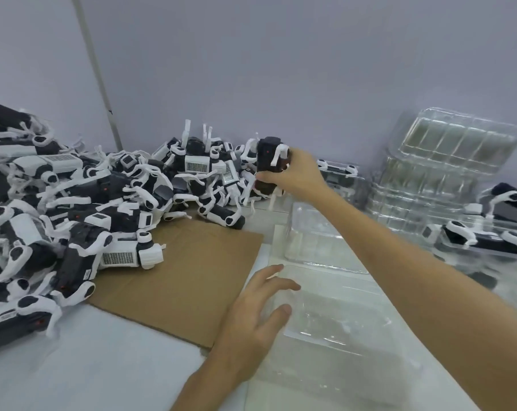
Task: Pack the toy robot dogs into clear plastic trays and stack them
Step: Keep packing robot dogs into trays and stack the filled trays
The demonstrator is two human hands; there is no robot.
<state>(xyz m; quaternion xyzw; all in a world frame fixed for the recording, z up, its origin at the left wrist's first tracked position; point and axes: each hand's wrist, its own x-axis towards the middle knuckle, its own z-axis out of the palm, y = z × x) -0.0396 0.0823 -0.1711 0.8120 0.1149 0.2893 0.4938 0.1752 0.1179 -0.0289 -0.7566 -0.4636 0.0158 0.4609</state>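
Head cam: right hand [296,170] at 12 o'clock, fingers clamped round a black-and-white toy dog [267,161], held just above the dog pile [73,209] sprawling at 9-10. Left hand [257,307], fingers spread, rests on clear tray [340,315] at 5; tray edges hard to make out. Tray stack [444,161] at 2, blurry. Cardboard [186,268] btwn pile and tray.

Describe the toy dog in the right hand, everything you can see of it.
The toy robot dog is a blocky black plastic-looking body with thin white legs and a small red dot on one face. It is held on end in the air beside the pile of loose dogs. The right hand grips it from the right, fingers curled round its body. One white leg dangles below.
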